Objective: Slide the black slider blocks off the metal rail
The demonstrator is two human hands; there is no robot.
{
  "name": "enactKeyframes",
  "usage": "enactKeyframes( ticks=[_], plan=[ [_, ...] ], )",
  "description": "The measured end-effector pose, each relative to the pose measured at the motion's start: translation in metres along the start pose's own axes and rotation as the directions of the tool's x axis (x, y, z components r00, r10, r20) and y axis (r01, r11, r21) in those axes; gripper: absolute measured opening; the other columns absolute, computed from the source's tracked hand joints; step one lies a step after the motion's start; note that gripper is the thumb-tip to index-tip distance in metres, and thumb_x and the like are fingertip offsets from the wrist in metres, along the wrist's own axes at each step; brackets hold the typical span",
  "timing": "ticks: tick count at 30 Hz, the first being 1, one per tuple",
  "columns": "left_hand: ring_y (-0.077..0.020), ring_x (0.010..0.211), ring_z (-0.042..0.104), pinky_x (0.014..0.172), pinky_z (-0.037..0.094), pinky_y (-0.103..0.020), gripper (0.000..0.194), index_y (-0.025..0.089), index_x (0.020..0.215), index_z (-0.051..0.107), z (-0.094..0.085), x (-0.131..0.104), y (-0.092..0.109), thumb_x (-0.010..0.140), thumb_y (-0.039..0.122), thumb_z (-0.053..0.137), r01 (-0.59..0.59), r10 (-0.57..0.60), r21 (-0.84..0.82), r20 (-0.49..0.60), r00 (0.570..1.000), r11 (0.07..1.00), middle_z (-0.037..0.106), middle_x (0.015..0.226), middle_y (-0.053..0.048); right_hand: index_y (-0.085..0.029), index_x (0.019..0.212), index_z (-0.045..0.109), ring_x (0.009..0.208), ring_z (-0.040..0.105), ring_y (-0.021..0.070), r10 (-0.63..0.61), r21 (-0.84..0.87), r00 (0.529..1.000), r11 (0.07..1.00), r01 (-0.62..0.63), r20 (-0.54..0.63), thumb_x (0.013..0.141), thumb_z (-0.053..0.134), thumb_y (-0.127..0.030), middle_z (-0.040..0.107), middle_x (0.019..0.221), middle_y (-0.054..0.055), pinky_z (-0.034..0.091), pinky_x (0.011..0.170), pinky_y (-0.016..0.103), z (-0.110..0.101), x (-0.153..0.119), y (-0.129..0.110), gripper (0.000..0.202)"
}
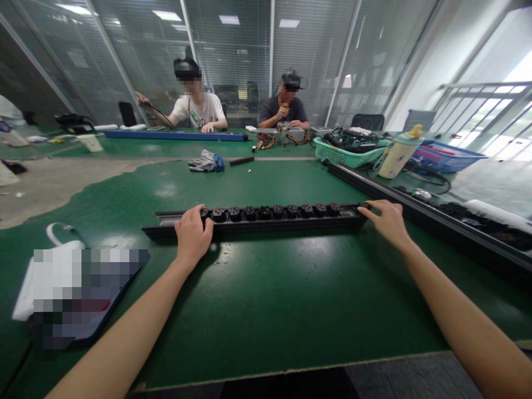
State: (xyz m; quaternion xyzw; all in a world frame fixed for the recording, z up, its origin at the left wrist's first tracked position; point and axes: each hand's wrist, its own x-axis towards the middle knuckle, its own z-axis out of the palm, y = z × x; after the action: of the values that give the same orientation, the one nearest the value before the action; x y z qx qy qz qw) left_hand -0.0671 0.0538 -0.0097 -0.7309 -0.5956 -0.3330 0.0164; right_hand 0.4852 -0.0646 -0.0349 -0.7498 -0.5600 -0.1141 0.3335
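- channel (286, 226) lies on the surface (270, 310), mostly between left grip (194, 233) and right grip (386, 219)
- about 10 black socket units (265, 213) look seated in a row; top seems uncovered, anything else left unclear
- long axis runs grip to grip, open side up
- left grip holds it; right grip, narrow, pinches its right end

Holds the ungloved left hand (193, 231) and ungloved right hand (388, 219) forward, well apart.
Angles the bare left forearm (139, 310) inward from the lower left, curling that hand's fingers with the thumb on the right; slants the bare right forearm (449, 302) inward from the lower right, pointing the fingers leftward with thumb and forefinger close together.
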Motion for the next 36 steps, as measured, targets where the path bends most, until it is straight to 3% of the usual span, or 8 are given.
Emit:
enactKeyframes(
  ticks=[10, 20, 28, 36],
  plan=[
    [-0.037, 0.143, 0.056, 0.118, 0.041, -0.054, 0.051, 0.012, 0.142, 0.058, 0.0, 0.0, 0.001, 0.099, 0.033, 0.042, 0.003, -0.003, -0.011, -0.004, 1.0, 1.0, 0.066, 0.148, -0.024, -0.021, 0.104, 0.082, 0.113, 0.067, 0.0368, 0.027, 0.003, 0.999, 1.0, -0.028, 0.017, 0.098, 0.047, -0.074, 0.077, 0.115, 0.018, 0.042, 0.107, 0.058, -0.008, 0.003, -0.002, 0.065],
    [-0.0381, 0.144, 0.056, 0.119, 0.04, -0.055, 0.052, 0.01, 0.143, 0.059, -0.001, -0.001, 0.003, 0.099, 0.033, 0.041, 0.003, -0.003, -0.006, 0.003, 1.0, 1.0, 0.065, 0.148, -0.025, -0.019, 0.106, 0.083, 0.113, 0.068, 0.0362, 0.013, -0.001, 1.0, 1.0, -0.013, 0.003, 0.099, 0.051, -0.068, 0.078, 0.114, 0.019, 0.043, 0.107, 0.057, -0.003, 0.005, 0.017, 0.058],
    [-0.0377, 0.145, 0.055, 0.119, 0.039, -0.055, 0.051, 0.011, 0.143, 0.058, -0.001, -0.001, 0.001, 0.099, 0.033, 0.041, 0.002, -0.001, -0.02, 0.005, 1.0, 1.0, 0.064, 0.149, -0.025, -0.022, 0.105, 0.083, 0.115, 0.068, 0.0369, 0.022, 0.006, 1.0, 1.0, -0.022, 0.018, 0.099, 0.05, -0.067, 0.078, 0.113, 0.017, 0.041, 0.106, 0.058, -0.005, 0.006, 0.019, 0.056],
    [-0.0369, 0.146, 0.055, 0.12, 0.039, -0.054, 0.052, 0.012, 0.143, 0.058, -0.002, -0.001, 0.002, 0.099, 0.033, 0.041, 0.011, -0.011, -0.024, 0.011, 1.0, 1.0, 0.064, 0.149, -0.024, -0.021, 0.109, 0.083, 0.11, 0.064, 0.0349, -0.009, -0.072, 1.0, 0.997, 0.008, -0.015, 0.101, 0.045, -0.067, 0.076, 0.114, 0.017, 0.042, 0.1, 0.054, -0.006, 0.003, 0.023, 0.06]
  ],
)
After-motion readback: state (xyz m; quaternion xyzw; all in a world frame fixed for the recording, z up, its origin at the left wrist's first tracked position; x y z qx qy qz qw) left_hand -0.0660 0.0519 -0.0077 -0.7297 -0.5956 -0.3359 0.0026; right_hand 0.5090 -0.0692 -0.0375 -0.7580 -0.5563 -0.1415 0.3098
